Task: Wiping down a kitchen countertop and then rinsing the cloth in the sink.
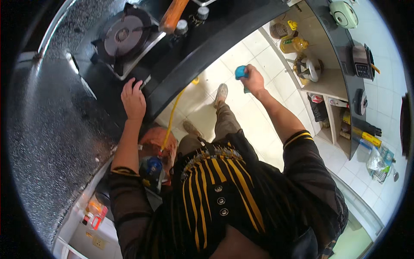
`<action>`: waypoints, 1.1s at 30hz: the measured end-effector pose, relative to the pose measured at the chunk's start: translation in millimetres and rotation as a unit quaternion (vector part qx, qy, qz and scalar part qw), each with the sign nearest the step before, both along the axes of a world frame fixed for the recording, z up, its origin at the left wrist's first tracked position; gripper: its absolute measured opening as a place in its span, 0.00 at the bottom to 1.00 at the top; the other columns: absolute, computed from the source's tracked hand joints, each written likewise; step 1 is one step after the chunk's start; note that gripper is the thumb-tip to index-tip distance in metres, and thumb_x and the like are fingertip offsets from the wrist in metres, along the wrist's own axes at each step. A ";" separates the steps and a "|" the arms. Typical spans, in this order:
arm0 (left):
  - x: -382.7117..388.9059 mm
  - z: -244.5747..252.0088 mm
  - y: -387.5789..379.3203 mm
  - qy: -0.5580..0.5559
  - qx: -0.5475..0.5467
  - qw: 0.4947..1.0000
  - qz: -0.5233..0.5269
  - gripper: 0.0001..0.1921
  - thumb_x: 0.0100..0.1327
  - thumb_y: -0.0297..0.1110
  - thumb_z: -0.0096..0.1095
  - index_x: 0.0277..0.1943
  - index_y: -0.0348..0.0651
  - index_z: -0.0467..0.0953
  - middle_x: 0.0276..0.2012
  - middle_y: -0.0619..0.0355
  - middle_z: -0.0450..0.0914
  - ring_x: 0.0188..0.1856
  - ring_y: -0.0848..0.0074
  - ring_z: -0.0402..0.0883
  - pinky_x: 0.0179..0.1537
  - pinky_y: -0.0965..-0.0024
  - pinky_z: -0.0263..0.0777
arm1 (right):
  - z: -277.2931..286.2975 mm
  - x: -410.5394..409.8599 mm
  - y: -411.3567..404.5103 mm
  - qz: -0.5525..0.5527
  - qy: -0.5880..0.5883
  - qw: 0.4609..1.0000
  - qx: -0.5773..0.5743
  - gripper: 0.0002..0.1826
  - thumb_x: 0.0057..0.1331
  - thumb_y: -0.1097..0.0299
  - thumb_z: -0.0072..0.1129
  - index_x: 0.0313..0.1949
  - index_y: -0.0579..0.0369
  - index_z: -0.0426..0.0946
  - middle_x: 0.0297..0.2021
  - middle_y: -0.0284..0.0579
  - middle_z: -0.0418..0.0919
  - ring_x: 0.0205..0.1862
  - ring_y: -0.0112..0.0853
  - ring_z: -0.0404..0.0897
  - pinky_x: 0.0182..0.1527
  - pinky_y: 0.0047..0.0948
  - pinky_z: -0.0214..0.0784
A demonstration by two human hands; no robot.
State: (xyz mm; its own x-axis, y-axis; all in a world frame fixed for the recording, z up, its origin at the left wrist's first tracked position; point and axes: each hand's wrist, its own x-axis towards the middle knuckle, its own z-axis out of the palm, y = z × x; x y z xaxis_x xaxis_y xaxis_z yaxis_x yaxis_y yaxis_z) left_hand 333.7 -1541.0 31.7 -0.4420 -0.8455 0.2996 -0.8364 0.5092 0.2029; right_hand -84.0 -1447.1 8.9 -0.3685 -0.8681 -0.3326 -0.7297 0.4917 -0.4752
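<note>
My left hand (133, 103) is at the front corner of the black gas hob (106, 73), holding nothing, with its fingers somewhat apart. Whether the fingertips press on the surface is hard to tell. Just beyond them is a gas burner (122, 34) with a dark pan support. A wooden handle (174, 15) juts in from the top edge, beside two control knobs (181, 27) with silvery tops. My right hand (254, 80) grips a crumpled blue cloth (241, 72) above the tiled floor, away from the counter. Part of the cloth hangs below the fingers.
A yellow hose (172, 119) runs from below the counter to a reddish gas cylinder (155, 139) beside my leg. To the right, an open shelf unit (326, 81) holds oil bottles (292, 44) and a metal pot (310, 68). A rice cooker (343, 14) sits on its top.
</note>
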 end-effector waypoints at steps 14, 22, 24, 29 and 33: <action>-35.8 -1.5 -16.7 -0.011 -0.014 0.997 0.074 0.18 0.56 0.25 0.45 0.51 0.41 0.69 0.56 0.48 0.64 0.58 0.55 0.62 0.56 0.55 0.55 | -26.7 7.7 -90.1 -0.149 -0.105 0.917 -0.356 0.11 0.51 0.70 0.59 0.32 0.55 0.68 0.31 0.48 0.66 0.34 0.40 0.68 0.38 0.33 0.63; -45.8 3.1 -20.9 -0.013 0.026 0.997 0.068 0.18 0.57 0.26 0.42 0.52 0.37 0.67 0.56 0.43 0.63 0.58 0.51 0.61 0.57 0.53 0.53 | -31.1 -7.9 -110.8 -0.219 -0.140 0.896 -0.359 0.05 0.52 0.78 0.55 0.27 0.55 0.69 0.30 0.47 0.66 0.32 0.37 0.67 0.36 0.31 0.62; -45.5 1.8 -22.0 -0.019 0.030 0.997 0.068 0.19 0.57 0.26 0.42 0.52 0.36 0.67 0.56 0.42 0.62 0.58 0.50 0.61 0.57 0.53 0.53 | -47.1 -55.1 -132.3 -0.228 -0.107 0.895 -0.369 0.03 0.52 0.77 0.53 0.27 0.55 0.70 0.31 0.49 0.69 0.35 0.41 0.68 0.39 0.34 0.63; -36.9 -10.5 -19.1 -0.056 0.006 0.996 0.072 0.17 0.66 0.31 0.37 0.54 0.35 0.66 0.57 0.40 0.62 0.59 0.50 0.59 0.57 0.52 0.52 | -75.2 -203.3 -189.9 -0.239 -0.101 0.890 -0.374 0.01 0.53 0.76 0.53 0.24 0.57 0.71 0.27 0.50 0.72 0.36 0.42 0.70 0.43 0.35 0.63; -32.2 -12.1 -18.5 -0.097 0.045 0.988 0.109 0.20 0.68 0.37 0.33 0.56 0.36 0.65 0.59 0.42 0.61 0.59 0.51 0.60 0.57 0.53 0.52 | -68.4 -313.2 -234.0 -0.214 -0.056 0.905 -0.363 0.03 0.52 0.74 0.56 0.27 0.58 0.73 0.25 0.46 0.76 0.29 0.33 0.74 0.36 0.29 0.66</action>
